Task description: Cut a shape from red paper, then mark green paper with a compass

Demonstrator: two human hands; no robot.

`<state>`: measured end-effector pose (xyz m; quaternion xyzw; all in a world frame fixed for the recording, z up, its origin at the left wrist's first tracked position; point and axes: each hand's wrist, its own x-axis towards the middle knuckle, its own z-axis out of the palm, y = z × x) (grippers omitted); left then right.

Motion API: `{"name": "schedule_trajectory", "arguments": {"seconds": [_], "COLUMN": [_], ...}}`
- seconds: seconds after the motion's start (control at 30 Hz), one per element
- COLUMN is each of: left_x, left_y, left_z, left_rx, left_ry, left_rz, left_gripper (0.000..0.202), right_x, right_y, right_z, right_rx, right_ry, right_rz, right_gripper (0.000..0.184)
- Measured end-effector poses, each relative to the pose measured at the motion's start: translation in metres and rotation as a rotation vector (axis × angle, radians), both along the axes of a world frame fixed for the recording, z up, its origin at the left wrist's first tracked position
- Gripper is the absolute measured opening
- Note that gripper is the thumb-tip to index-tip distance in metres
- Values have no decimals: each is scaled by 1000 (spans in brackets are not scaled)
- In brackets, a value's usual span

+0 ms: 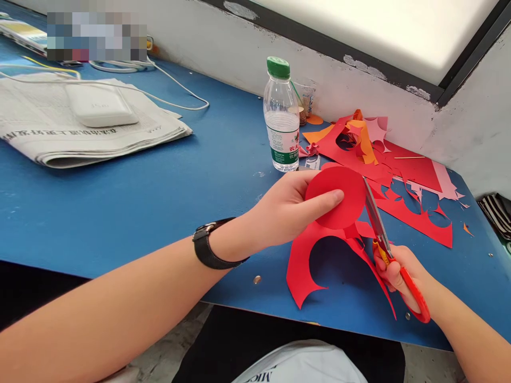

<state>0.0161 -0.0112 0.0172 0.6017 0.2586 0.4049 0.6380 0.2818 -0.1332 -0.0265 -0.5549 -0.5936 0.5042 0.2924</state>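
Blue tabletop [159, 197] is seen from above, set against a scuffed white wall. Near its front edge, a red paper disc [337, 194] is pinched by the left hand [287, 210], with the thumb laid across its face and the other fingers closed behind it. A black watch [207, 247] is worn on that wrist. Red-handled scissors [379, 229] are gripped by the right hand [399, 274], fingers curled through the loops, and the blades are set along the disc's right edge (how far apart they stand cannot be told). A curved red offcut [299, 266] hangs from the disc's lower edge and rests on the table. Behind the disc, a clear water bottle [281, 119] with a green cap is stood upright, with a plastic cup [306, 96] just beyond it. Red, pink and orange paper scraps [399, 170] are piled to the right of the bottle. At far left, a folded newspaper [48, 133] is topped by a white power bank [99, 103].
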Motion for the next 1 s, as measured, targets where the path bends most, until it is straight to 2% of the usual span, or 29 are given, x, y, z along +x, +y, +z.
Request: {"name": "schedule_trajectory", "arguments": {"seconds": [0.27, 0.43, 0.57, 0.7, 1.0], "left_x": [0, -2, -3, -3, -4], "left_y": [0, 0, 0, 0, 0], "left_z": [4, 5, 5, 5, 5], "left_rx": [38, -19, -61, -41, -23], "left_ry": [10, 15, 31, 38, 30], "left_rz": [-29, -50, -52, -54, -101], "left_gripper": [36, 35, 36, 33, 33], "right_x": [6, 6, 3, 2, 3], "right_y": [1, 2, 2, 2, 1], "right_z": [-2, -2, 1, 4, -1], "right_rx": [-20, 6, 47, 16, 15], "right_ry": [29, 40, -7, -16, -15], "right_rz": [78, 109, 109, 112, 79], "right_gripper": [79, 75, 75, 76, 78]}}
